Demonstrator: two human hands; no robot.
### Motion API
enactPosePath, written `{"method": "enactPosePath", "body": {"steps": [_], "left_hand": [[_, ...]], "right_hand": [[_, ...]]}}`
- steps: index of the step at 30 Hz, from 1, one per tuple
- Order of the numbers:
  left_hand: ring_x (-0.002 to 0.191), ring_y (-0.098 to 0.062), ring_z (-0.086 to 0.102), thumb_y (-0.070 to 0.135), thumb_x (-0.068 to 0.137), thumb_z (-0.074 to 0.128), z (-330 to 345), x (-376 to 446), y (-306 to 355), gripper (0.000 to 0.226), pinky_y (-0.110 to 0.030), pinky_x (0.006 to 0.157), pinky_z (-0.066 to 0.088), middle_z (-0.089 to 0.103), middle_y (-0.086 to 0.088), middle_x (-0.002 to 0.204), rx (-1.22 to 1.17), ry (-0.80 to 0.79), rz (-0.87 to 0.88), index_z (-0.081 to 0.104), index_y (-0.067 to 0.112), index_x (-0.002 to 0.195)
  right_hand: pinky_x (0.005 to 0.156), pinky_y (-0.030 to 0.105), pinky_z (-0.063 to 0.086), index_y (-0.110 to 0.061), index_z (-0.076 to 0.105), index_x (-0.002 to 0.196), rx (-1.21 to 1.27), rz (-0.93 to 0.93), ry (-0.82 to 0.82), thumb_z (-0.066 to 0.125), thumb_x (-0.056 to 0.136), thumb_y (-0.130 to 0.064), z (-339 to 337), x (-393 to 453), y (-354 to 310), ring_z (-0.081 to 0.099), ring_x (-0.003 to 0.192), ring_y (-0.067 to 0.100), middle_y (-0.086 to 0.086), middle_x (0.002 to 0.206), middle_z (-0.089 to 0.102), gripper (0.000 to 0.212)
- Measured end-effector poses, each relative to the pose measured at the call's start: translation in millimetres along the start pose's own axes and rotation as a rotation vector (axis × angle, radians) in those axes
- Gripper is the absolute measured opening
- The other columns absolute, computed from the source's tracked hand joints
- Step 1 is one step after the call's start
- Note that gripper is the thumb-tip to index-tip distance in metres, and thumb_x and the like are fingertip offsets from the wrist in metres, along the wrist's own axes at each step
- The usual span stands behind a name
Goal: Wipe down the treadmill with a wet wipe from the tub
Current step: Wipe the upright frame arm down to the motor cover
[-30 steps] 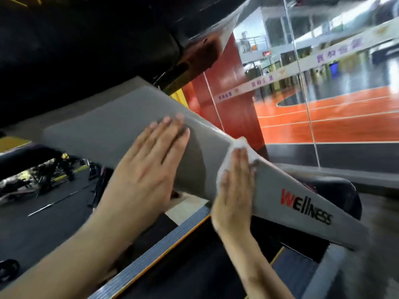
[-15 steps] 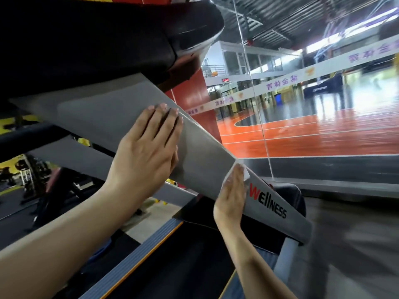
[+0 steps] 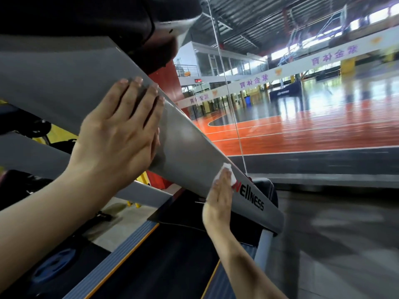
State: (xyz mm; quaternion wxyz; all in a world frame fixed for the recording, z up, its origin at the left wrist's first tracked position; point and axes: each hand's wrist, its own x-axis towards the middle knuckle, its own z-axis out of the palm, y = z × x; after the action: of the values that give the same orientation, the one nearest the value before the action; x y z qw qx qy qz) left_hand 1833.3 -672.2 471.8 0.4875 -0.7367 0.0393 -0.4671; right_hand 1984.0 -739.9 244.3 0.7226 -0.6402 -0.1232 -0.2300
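Two hands in view. Left hand (image 3: 117, 137) spread flat, fingers straight and close together, palm pressed against the grey sloping post (image 3: 190, 147) of the treadmill, gripping nothing. Right hand (image 3: 218, 199) further down the same post, fingers straight, pressing one white wipe (image 3: 226, 173) flat onto the surface; wipe peeking out above and beside the fingertips, just beside the red first letter of the lettering (image 3: 250, 197). Not curled round the wipe, only laid over it.

One wipe, small, white, crumpled at its upper edge, mostly covered by the fingers.

Two grey posts countable: the near one under both hands, and a second (image 3: 32, 154) behind it on the left, running parallel. Long axis of the near post slanting from upper left down to lower right, wide at the top under the dark console (image 3: 86, 16), narrowing toward its foot beside the dark cover (image 3: 268, 190). Surface smooth, matt grey, with a faint sheen between the two hands. Lettering black apart from the red initial, running along the slope.

Below, the black belt (image 3: 164, 266) edged by a ribbed grey side rail (image 3: 121, 253) with an orange stripe. Beyond a glass wall (image 3: 302, 104), an orange sports court (image 3: 323, 126).
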Motion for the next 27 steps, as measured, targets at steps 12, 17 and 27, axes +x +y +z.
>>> {"method": "enactPosePath", "body": {"steps": [12, 17, 27], "left_hand": [[0.155, -0.042, 0.001, 0.024, 0.104, 0.002, -6, -1, 22, 0.062, -0.053, 0.126, -0.002, 0.003, -0.026, 0.167, -0.021, -0.096, -0.044, -0.002, -0.008, 0.157], [0.155, -0.041, -0.001, 0.030, 0.104, 0.000, 10, 13, 74, 0.064, -0.054, 0.125, -0.006, 0.001, -0.024, 0.167, -0.070, -0.223, 0.039, -0.006, -0.005, 0.158], [0.147, -0.046, 0.031, 0.013, 0.102, 0.018, 40, 32, 133, 0.055, -0.055, 0.124, 0.020, 0.038, -0.030, 0.154, -0.131, -0.191, -0.067, 0.034, -0.010, 0.150]], "right_hand": [[0.127, 0.042, -0.003, -0.036, -0.002, 0.159, -0.050, -0.169, -0.107, 0.010, 0.108, -0.048, -2, 23, -14, -0.011, 0.150, -0.006, -0.023, 0.165, -0.010, 0.054], [0.127, 0.042, -0.001, -0.043, -0.008, 0.154, -0.092, 0.149, -0.159, 0.013, 0.109, -0.042, -30, 38, 29, -0.009, 0.150, -0.006, -0.023, 0.165, -0.007, 0.049], [0.119, 0.052, 0.028, -0.025, 0.049, 0.143, -0.039, -0.458, -0.249, 0.036, 0.109, -0.026, -25, 111, -16, 0.042, 0.136, 0.005, -0.005, 0.143, 0.054, 0.036]]}}
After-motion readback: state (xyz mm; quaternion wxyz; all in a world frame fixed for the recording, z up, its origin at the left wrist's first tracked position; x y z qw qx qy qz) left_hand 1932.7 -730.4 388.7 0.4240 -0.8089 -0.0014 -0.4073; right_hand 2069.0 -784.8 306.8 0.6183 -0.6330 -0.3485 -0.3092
